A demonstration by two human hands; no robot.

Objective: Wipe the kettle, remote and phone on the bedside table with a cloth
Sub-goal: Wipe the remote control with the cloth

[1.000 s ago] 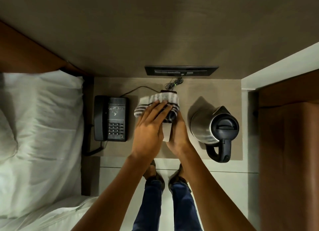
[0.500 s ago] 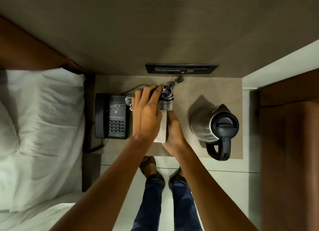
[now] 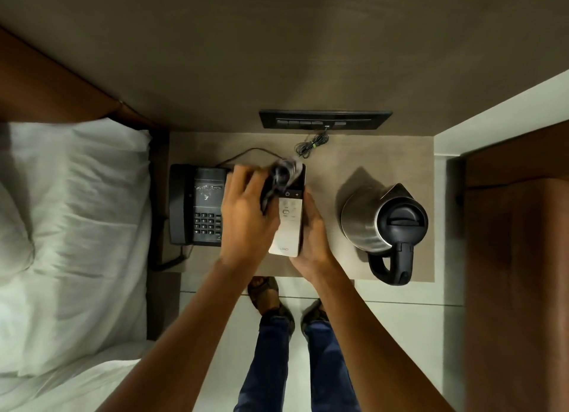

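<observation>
My right hand (image 3: 312,233) cradles a long white remote (image 3: 288,227) with a black top end, held above the bedside table (image 3: 381,153). My left hand (image 3: 246,220) grips a bunched striped cloth (image 3: 281,174), blurred, pressed on the remote's top left. A black desk phone (image 3: 197,205) lies on the table at the left, partly behind my left hand. The steel kettle (image 3: 369,220) with a black lid and handle stands at the right, apart from both hands.
A dark switch panel (image 3: 324,119) sits on the wall behind, with a coiled cable (image 3: 311,146) hanging below it. The bed with a white pillow (image 3: 77,227) borders the table on the left. A wooden panel (image 3: 517,257) rises at the right. My feet stand below.
The cloth has slid from covering the remote's top to its upper left edge, uncovering the black end and buttons. My left hand shifted left and down over the phone.
</observation>
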